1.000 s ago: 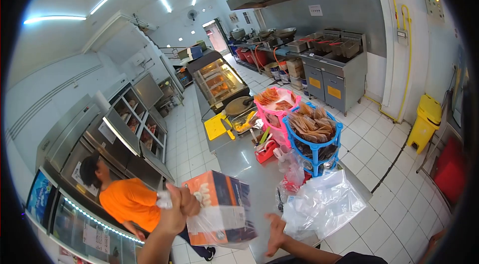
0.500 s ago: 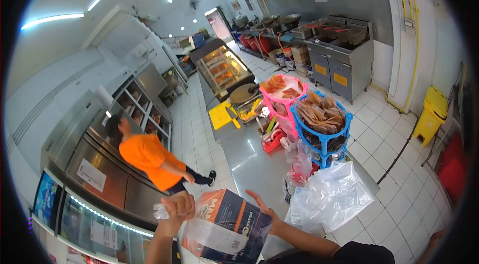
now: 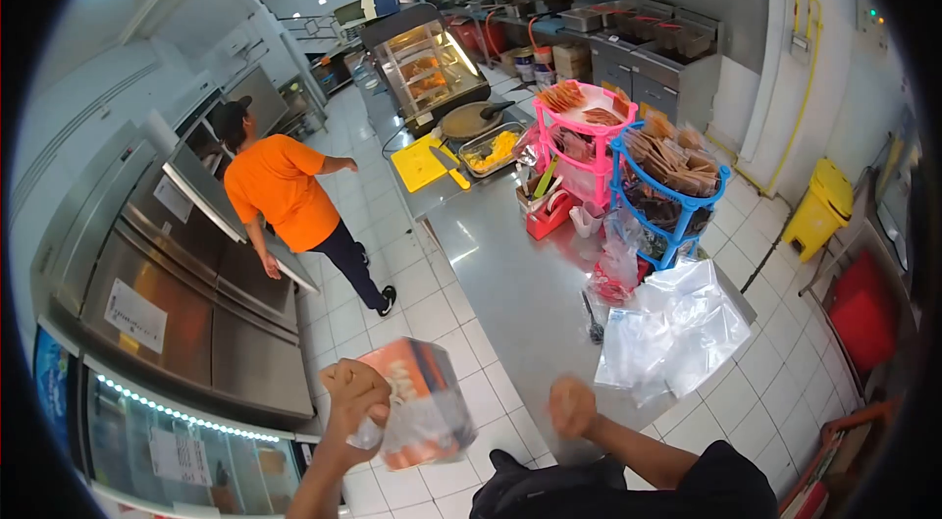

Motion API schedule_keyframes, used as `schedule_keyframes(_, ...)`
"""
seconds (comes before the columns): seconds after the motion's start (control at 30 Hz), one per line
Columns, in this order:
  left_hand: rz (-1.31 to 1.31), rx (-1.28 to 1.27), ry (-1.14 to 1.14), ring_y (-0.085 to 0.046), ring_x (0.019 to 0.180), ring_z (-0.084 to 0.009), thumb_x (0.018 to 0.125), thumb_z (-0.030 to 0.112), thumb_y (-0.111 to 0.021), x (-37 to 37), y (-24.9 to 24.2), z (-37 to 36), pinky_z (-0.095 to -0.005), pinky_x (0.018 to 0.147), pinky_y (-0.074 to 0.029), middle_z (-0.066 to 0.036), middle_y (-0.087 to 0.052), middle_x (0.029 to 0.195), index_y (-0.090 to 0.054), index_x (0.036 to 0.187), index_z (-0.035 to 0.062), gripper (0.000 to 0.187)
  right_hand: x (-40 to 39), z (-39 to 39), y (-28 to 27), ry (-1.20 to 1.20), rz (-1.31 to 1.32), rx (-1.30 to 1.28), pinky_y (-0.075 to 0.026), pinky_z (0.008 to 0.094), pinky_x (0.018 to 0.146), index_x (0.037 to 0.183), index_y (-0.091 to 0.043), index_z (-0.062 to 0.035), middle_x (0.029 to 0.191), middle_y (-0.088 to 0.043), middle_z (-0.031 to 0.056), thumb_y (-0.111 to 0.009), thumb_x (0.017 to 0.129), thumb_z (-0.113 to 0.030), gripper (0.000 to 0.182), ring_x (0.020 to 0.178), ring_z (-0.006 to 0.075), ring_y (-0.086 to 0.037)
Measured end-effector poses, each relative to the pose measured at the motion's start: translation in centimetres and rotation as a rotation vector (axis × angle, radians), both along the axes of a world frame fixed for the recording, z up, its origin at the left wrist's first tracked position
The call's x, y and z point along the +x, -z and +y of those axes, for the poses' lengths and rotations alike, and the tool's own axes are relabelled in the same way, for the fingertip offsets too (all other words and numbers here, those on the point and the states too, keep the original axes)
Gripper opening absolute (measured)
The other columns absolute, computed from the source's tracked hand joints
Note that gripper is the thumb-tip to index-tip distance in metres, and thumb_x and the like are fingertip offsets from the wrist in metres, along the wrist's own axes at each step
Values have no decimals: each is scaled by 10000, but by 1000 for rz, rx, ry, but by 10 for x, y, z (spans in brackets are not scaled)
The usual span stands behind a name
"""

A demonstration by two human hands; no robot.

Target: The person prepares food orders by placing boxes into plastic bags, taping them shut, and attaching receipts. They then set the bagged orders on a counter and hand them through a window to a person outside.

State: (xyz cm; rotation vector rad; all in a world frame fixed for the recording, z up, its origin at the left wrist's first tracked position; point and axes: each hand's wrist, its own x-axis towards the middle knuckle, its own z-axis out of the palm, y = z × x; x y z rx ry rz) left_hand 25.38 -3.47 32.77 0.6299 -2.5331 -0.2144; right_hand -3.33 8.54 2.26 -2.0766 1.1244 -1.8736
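Note:
My left hand (image 3: 355, 395) is closed around the gathered top of a clear plastic bag. In that bag hangs an orange and dark box (image 3: 424, 399), smeared by motion, over the tiled floor beside the counter. My right hand (image 3: 572, 406) is curled into a loose fist above the counter's near edge, apart from the box, with nothing visible in it. Nearest to that hand lie a stack of clear plastic bags (image 3: 672, 333) and a small dark utensil (image 3: 593, 321) on the steel counter (image 3: 491, 298).
Pink (image 3: 601, 141) and blue (image 3: 677, 215) tiered racks hold packets. Farther along are a knife on a yellow cutting board (image 3: 417, 164), a food tray (image 3: 491, 148) and a glass display warmer (image 3: 422, 63). A person in orange (image 3: 280, 190) stands left by steel refrigerators (image 3: 162, 298).
My left hand has carried the bagged box left, off the counter side. My right hand has left the box and closed. The person in orange has turned, and a refrigerator door now stands open.

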Motion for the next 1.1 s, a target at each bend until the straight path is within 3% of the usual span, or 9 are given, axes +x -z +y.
schedule_keyframes(0.03, 16, -6, 10, -501, 932, -244, 1041, 391, -516, 13, 9, -9, -421, 867, -282, -15, -548, 842, -581, 738, 94, 429, 11, -22, -1, 225, -179, -90, -512, 350, 815, 1131, -644, -46, 1187, -637, 100, -619, 943, -191, 239, 1026, 200, -635)
schedule_keyframes(0.13, 44, 69, -48, -494, 981, -270, 963, 243, -613, 38, 25, -28, -427, 879, -285, -25, -550, 869, -597, 752, 101, 254, 41, -94, -29, -70, -695, 599, -391, 375, 1065, 1263, -589, -56, 1304, -567, 76, -573, 994, -241, 327, 1280, 187, -500)
schedule_keyframes(0.3, -77, 154, -47, -474, 1073, -270, 672, 74, -765, 82, 61, -49, -465, 953, -267, -10, -557, 999, -625, 814, 120, 204, 110, -193, -43, -606, -657, 854, -347, 430, 1162, 1409, -539, -103, 1517, -491, 74, -472, 1068, -458, 497, 1459, 223, -394)
schedule_keyframes(0.47, -67, 145, -80, -481, 1057, -253, 823, 112, -720, 106, 105, -75, -473, 929, -270, -1, -580, 990, -684, 856, 115, 49, 183, -207, -54, -970, -265, 1096, -259, 406, 1209, 1548, -378, -110, 1570, -397, 97, -497, 1043, -523, 663, 1495, 210, -311)
schedule_keyframes(0.53, -68, 137, -88, -482, 1050, -253, 854, 139, -703, 106, 126, -92, -473, 926, -273, -4, -583, 987, -695, 861, 109, 31, 203, -180, -26, -810, -394, 937, -247, 400, 1205, 1581, -245, -60, 1534, -394, 114, -468, 1063, -493, 711, 1470, 237, -319)
schedule_keyframes(0.63, -99, 198, -21, -486, 1041, -258, 898, 164, -667, 92, 152, -115, -475, 931, -283, -15, -589, 982, -706, 864, 104, 79, 222, -117, 6, -516, -761, 970, -325, 347, 1146, 1432, -405, -68, 1341, -485, 70, -454, 1090, -450, 514, 1337, 148, -424)
schedule_keyframes(0.83, -129, 388, 242, -498, 1043, -257, 864, 106, -686, 42, 179, -156, -471, 926, -283, -15, -589, 983, -690, 848, 108, 17, 209, -72, 12, -386, -474, 1049, -525, 306, 954, 1303, -536, -5, 1247, -615, 79, -607, 1023, -133, 316, 1090, 133, -602)
schedule_keyframes(0.93, -200, 367, 383, -501, 1056, -242, 852, 140, -729, 9, 172, -179, -461, 920, -281, -7, -578, 980, -677, 835, 107, 64, 197, -126, -33, -721, -169, 1199, -504, 327, 1017, 1438, -488, -10, 1382, -596, 108, -590, 1034, -145, 438, 1148, 161, -607)
schedule_keyframes(1.1, -177, 331, 463, -490, 1086, -257, 935, 271, -645, -48, 169, -239, -461, 945, -294, -28, -564, 1030, -669, 834, 107, 194, 111, -175, -78, -856, -297, 1056, -392, 326, 1154, 1555, -407, -79, 1545, -484, 109, -502, 1079, -118, 487, 1417, 190, -456)
